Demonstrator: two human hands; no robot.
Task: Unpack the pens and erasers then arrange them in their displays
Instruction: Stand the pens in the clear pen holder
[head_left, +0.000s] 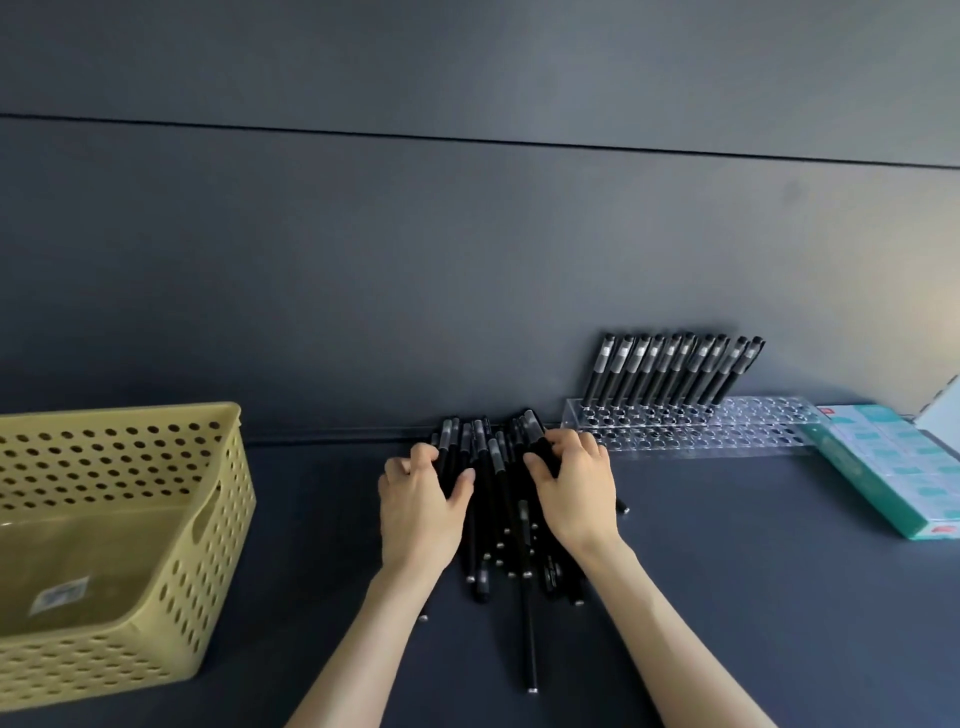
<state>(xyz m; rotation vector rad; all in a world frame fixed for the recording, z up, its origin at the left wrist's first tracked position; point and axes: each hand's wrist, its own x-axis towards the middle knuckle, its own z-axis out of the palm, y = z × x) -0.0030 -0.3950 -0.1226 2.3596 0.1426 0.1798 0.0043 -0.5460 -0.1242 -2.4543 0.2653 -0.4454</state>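
Head view — left hand (415, 501) and right hand (577, 486) clutch loose pens (497, 493) — basket (210, 571) left, rack (737, 428) right.

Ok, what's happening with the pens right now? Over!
Both grip the loose pens: left hand, right hand. One row of pens stands in the clear rack, many holes free. Nothing between pile and rack.

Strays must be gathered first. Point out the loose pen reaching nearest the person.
The lone black pen lying lengthwise below the pile, its silver tip ending well nearer the person than any other pen's.
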